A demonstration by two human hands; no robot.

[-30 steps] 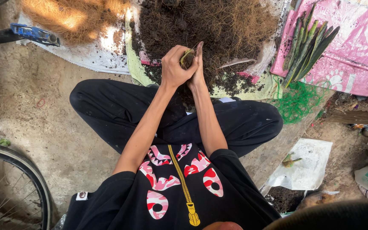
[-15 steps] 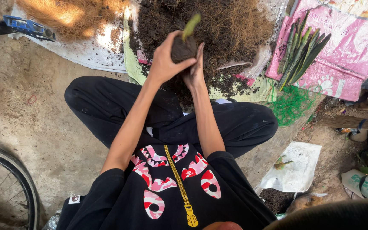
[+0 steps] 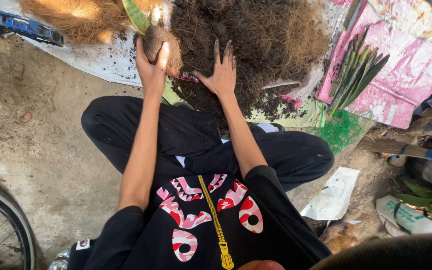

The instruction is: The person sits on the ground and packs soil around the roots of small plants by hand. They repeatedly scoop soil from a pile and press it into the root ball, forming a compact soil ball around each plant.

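My left hand (image 3: 152, 66) grips a brown fibre-wrapped root ball (image 3: 162, 44) with a green leaf (image 3: 136, 15) sticking up from it, held out to the left above the white sheet. My right hand (image 3: 220, 70) lies flat with fingers spread on the dark heap of soil and coconut fibre (image 3: 256, 40). I sit cross-legged in black trousers, both arms stretched forward.
A bundle of green cuttings (image 3: 357, 75) lies on a pink sack (image 3: 401, 75) at the right, with green netting (image 3: 341, 131) below it. Dry tan fibre (image 3: 71, 17) is piled at top left. A bicycle wheel (image 3: 6, 220) stands at lower left; a broom handle (image 3: 416, 150) at right.
My hands have parted: the left carried the wrapped plant ball out to the left, and the right dropped flat onto the soil heap.
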